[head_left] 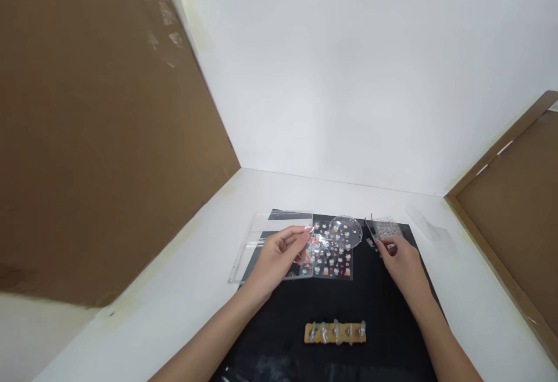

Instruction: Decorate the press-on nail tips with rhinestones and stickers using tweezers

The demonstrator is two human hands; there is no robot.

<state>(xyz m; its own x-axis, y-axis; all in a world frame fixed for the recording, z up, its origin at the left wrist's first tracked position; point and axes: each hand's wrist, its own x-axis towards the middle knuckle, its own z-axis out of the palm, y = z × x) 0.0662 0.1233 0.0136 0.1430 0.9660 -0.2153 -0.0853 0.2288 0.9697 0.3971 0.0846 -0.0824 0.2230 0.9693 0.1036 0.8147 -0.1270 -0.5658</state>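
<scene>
The right hand point(401, 263) holds tweezers point(372, 232), the left hand point(276, 257) near a sticker sheet point(333, 261)

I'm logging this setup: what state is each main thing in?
Left hand: pinched, contents unclear
Right hand: closed on a thin object
Sticker sheet: flat
Square clear tray: overlapping sticker sheet
Round clear piece: over sheet's corner
Yellow strip: flat, bearing clear pieces
Black mat: flat

The left hand point(275, 254) hides part of the clear case point(258, 243), and whatever its fingers point(300, 241) may pinch is too small to tell. The right hand point(403, 263) covers the near end of a thin dark tool point(371, 231). The bottom edge cuts off the black mat point(279, 324).
</scene>
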